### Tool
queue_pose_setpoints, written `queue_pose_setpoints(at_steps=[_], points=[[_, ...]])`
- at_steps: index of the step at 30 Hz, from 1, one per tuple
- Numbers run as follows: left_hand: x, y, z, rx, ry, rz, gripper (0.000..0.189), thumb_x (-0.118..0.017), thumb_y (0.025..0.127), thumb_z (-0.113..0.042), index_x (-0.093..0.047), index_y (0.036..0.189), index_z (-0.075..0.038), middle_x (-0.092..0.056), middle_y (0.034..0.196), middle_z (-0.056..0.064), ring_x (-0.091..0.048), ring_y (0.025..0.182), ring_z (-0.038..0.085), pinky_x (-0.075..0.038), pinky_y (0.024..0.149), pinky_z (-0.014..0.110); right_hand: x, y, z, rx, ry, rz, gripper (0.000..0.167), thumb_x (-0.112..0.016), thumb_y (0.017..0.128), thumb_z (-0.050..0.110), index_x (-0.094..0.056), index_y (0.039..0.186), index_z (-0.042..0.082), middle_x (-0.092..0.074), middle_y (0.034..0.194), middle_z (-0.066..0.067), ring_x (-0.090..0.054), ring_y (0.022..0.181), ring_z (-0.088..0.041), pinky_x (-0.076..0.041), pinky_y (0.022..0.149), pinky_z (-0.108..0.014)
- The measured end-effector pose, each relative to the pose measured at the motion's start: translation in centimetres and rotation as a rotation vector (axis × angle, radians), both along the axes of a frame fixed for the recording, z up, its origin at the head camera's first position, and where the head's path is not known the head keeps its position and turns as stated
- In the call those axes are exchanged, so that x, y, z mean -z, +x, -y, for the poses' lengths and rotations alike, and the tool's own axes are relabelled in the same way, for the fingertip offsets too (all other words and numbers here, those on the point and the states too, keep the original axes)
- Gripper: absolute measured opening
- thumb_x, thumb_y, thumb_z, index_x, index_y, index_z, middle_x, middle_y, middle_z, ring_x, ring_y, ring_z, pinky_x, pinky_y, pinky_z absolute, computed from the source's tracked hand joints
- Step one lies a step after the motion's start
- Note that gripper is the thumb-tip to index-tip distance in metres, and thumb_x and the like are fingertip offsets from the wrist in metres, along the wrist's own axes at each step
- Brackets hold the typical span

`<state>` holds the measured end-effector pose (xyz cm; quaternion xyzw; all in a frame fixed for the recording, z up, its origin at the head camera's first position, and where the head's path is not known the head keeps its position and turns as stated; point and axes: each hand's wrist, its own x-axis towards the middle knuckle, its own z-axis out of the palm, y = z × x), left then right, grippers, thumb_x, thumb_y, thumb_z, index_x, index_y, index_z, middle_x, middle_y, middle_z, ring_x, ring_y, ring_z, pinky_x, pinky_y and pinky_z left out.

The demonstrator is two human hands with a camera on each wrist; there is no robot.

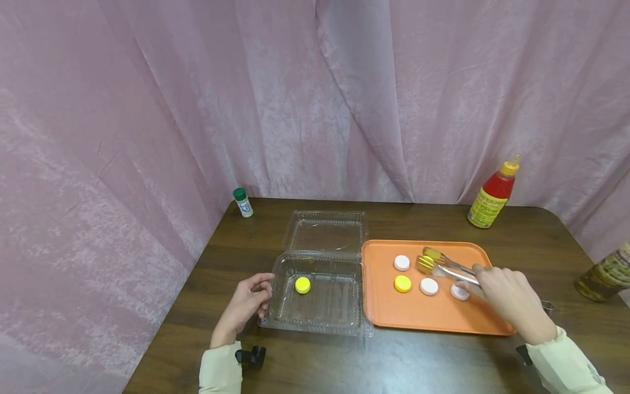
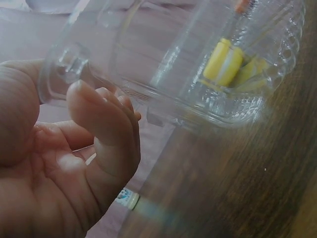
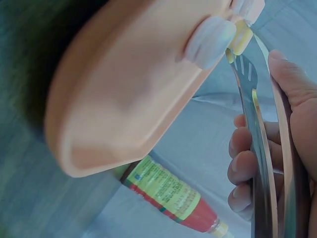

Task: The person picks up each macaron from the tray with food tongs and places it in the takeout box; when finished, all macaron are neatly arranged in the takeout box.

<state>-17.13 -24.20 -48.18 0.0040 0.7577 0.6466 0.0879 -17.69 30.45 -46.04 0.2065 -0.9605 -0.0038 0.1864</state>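
Note:
A clear plastic clamshell box lies with its lid folded back, one yellow macaron in its base. My left hand pinches the box's left rim; in the left wrist view the thumb and curled fingers meet at this edge. My right hand grips metal tongs over an orange tray. The tongs' tips straddle a yellow macaron there. Another yellow macaron and several white macarons lie on the tray; the rightmost white one is partly behind my right fingers.
A red sauce bottle with a yellow cap stands at the back right. At the right edge is an oil bottle. A small green-capped shaker sits in the back left corner. Pink curtain hangs behind the wooden table.

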Motion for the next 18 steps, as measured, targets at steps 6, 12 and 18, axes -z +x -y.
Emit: queue_pose_setpoints(at_steps=[6,12,18], points=[[0.1,-0.1,0.0,0.001,-0.004,-0.006,0.047,-0.051,0.09,0.011,-0.051,0.136,0.011,-0.053,0.091,0.01,-0.046,0.059,0.013,-0.043,0.044,0.021,-0.8,-0.1,0.3,-0.012,-0.005,-0.04,0.046,-0.07,0.09,0.048,-0.053,0.072,0.009,-0.033,0.052,0.003,-0.034,0.042,-0.016,-0.032,0.034,-0.035],[0.1,-0.1,0.0,0.004,0.002,-0.008,0.047,-0.051,0.09,0.01,-0.05,0.137,0.011,-0.053,0.092,0.012,-0.046,0.059,0.013,-0.043,0.044,0.021,-1.2,-0.2,0.9,-0.048,-0.055,-0.097,0.057,-0.054,0.094,0.063,-0.048,0.069,0.013,-0.029,0.052,0.007,-0.03,0.041,-0.014,-0.026,0.034,-0.032],[0.3,-0.1,0.0,-0.012,0.024,0.002,0.047,-0.052,0.088,0.01,-0.051,0.136,0.011,-0.053,0.094,0.013,-0.046,0.059,0.013,-0.042,0.044,0.021,-1.9,-0.3,1.9,-0.075,-0.074,-0.112,0.073,-0.019,0.095,0.075,-0.046,0.069,0.013,-0.027,0.053,0.008,-0.027,0.042,-0.013,-0.023,0.035,-0.029]])
